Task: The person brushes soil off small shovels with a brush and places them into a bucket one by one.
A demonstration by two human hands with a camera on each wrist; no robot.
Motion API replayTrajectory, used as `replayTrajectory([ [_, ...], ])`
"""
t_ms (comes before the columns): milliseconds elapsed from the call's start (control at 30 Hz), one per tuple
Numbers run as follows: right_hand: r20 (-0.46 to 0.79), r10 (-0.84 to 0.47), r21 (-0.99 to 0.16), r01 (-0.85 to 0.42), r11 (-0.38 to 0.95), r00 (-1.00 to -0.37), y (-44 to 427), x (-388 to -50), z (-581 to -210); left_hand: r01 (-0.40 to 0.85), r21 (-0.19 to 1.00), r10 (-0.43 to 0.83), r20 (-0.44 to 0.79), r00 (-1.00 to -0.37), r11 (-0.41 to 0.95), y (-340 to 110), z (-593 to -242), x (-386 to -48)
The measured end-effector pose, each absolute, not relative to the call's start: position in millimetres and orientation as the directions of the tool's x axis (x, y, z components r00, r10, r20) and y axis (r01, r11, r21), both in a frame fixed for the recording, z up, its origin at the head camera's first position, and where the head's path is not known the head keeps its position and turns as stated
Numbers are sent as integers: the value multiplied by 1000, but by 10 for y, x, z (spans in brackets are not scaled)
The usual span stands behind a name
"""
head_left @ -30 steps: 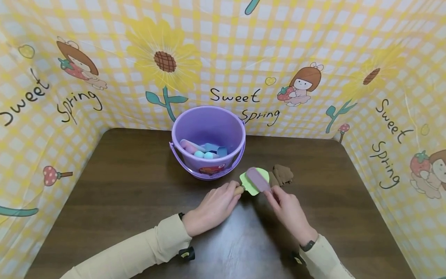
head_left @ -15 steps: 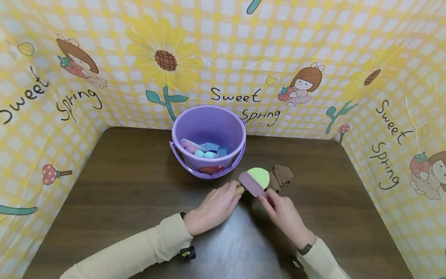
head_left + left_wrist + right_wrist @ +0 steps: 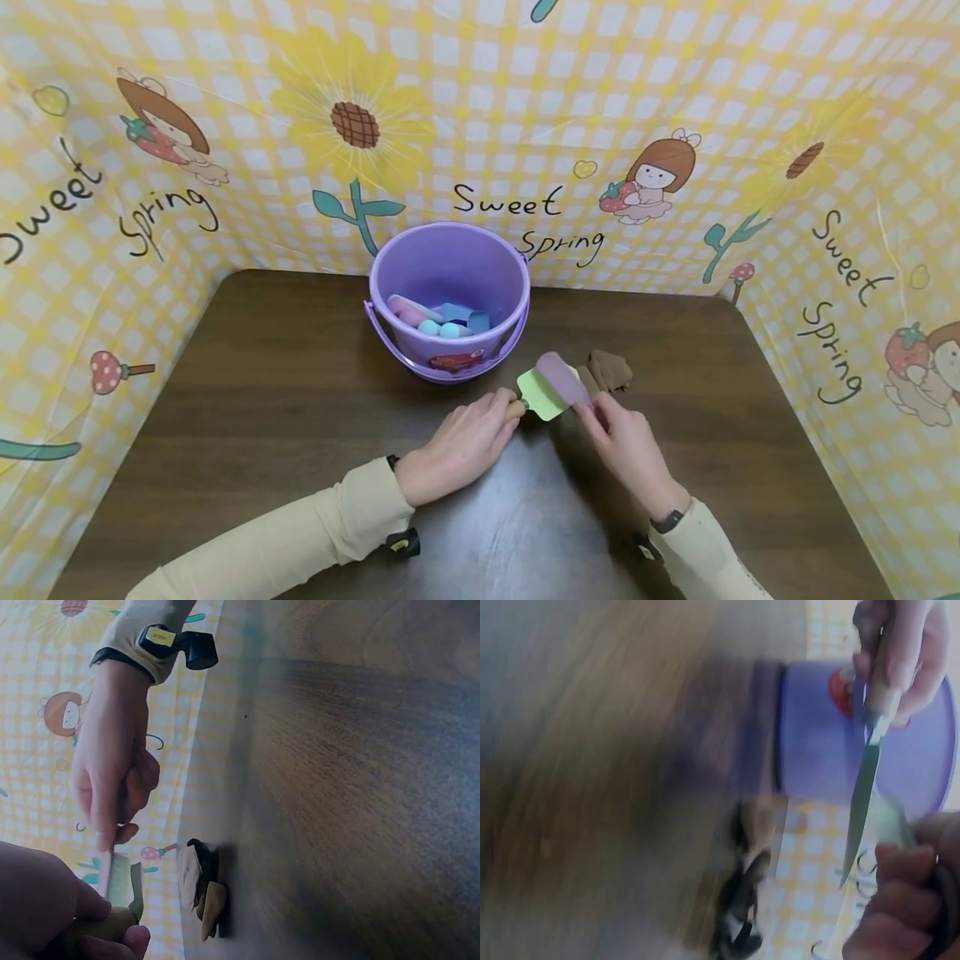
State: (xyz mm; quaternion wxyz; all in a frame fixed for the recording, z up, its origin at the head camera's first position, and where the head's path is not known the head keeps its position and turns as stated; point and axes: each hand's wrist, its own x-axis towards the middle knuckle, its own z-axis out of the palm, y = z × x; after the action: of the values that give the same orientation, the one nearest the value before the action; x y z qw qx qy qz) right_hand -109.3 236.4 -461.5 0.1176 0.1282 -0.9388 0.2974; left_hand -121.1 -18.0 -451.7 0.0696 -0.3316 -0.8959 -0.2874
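In the head view, my left hand [image 3: 465,437] grips the wooden handle of a light green trowel [image 3: 538,400], holding it above the table. My right hand [image 3: 633,450] pinches one end of a flat mauve pad [image 3: 561,377] with a rounded tip; its exact kind is unclear. The pad lies across the trowel's blade and hides part of it. From the right wrist, the green blade [image 3: 861,802] is seen edge-on, and the left fingers wrap the handle [image 3: 883,697]. Just beyond the blade, a crumpled brown, cloth-like heap [image 3: 609,372] rests on the table.
Behind the hands stands a purple bucket [image 3: 450,250], its handle lowered to the front. Inside are blue, pink and turquoise toy pieces [image 3: 431,321]. Checked cloth walls [image 3: 420,50] enclose the dark wooden table [image 3: 262,400] at the back and both sides.
My right hand slid the mauve pad down toward the trowel's handle, then back out along the blade toward the far right. My left hand and the trowel stay nearly still.
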Motion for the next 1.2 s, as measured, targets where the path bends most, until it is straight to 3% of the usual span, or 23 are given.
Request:
replayTrajectory([
  [167,257,-273,-563,-374,737,-927,2293,-1066,-4604,620,488,531,325,-782,614,-162,-4499,-1226],
  [533,283,-80,-541,-228,810,-956,2446,-1090,-4634,638,477,556,321,-767,604,-184,-4507,-1208],
  [833,253,-260,-589,-361,723,-932,2271,-983,-4674,599,495,534,284,-797,630,-171,-4525,-1201],
  [1200,305,-52,-532,-215,819,-951,2449,-1075,-4641,645,472,555,334,-762,601,-184,-4526,-1200],
])
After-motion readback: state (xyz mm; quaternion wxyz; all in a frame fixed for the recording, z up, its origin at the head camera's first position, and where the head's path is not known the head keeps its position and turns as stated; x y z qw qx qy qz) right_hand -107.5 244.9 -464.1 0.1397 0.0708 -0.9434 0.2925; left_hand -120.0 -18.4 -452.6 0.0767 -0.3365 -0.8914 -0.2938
